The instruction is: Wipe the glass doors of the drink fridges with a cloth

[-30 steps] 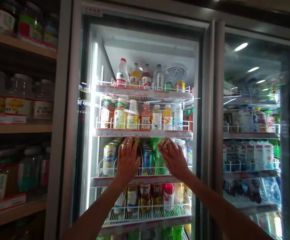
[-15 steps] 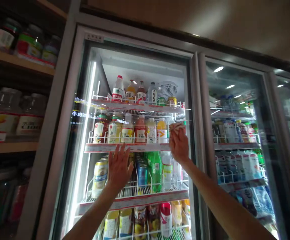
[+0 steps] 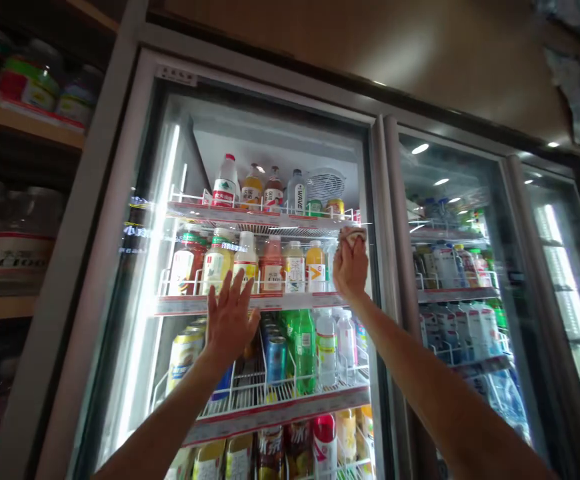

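My left hand (image 3: 230, 319) lies flat with fingers spread on the glass door (image 3: 210, 153) of a lit drinks fridge, at the height of the second and third shelves. My right hand (image 3: 350, 267) is raised higher, near the door's right edge, closed on a small pale cloth (image 3: 354, 235) that it presses against the glass. Behind the glass stand rows of bottles (image 3: 245, 263) and cans (image 3: 184, 353) on white wire shelves.
A second glass-door fridge (image 3: 450, 267) stands to the right, and a third further right (image 3: 565, 280). Wooden shelves (image 3: 25, 127) with jars are on the left. A brown panel (image 3: 370, 47) runs above the fridges.
My right hand with the cloth has gone up the glass from the third shelf's height to near the top shelf. My left hand has stayed flat on the door. The view has tilted upward.
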A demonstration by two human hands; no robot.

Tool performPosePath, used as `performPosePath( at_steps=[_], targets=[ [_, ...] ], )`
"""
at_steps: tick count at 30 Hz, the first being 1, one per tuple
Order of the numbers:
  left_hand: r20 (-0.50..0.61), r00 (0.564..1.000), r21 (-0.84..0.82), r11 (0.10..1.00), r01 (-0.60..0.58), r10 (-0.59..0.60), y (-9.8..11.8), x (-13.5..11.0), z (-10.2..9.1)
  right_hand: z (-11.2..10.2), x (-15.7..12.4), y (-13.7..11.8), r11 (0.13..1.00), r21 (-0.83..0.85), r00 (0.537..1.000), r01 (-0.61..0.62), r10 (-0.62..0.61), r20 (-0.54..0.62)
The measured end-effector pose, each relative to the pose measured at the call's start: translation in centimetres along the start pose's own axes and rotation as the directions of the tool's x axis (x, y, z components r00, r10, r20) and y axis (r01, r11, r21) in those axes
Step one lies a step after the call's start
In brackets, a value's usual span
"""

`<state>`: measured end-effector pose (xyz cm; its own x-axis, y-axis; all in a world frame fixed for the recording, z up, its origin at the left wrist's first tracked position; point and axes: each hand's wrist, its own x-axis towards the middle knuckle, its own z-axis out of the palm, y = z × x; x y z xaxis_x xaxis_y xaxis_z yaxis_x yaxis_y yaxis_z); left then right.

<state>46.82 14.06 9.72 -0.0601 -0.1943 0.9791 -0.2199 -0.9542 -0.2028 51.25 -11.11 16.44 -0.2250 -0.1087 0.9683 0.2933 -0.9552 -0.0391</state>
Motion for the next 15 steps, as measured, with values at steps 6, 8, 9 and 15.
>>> performPosePath(
  at_steps=[6,8,9,15],
  targets=[
    [0.014,1.000,-0.038,0.999,0.016,-0.016,-0.7,3.2,-0.1,-0.4,-0.2,-2.0,0.901,0.064,0.877,0.429,-0.433,0.209],
    [0.000,1.000,-0.026,0.999,0.029,-0.029,-1.5,4.0,-0.3,-0.4,0.7,-1.4,0.973,-0.010,0.963,0.229,-0.225,0.148],
    [-0.011,0.999,-0.016,0.999,0.034,-0.034,-1.9,4.3,-0.4,-0.2,1.2,-1.2,0.993,-0.041,0.990,0.108,-0.103,0.101],
    [-0.069,0.998,0.023,1.000,0.013,-0.012,-3.2,4.7,-0.3,0.6,-0.6,-4.9,0.951,0.037,0.946,0.306,-0.308,0.099]
  ],
)
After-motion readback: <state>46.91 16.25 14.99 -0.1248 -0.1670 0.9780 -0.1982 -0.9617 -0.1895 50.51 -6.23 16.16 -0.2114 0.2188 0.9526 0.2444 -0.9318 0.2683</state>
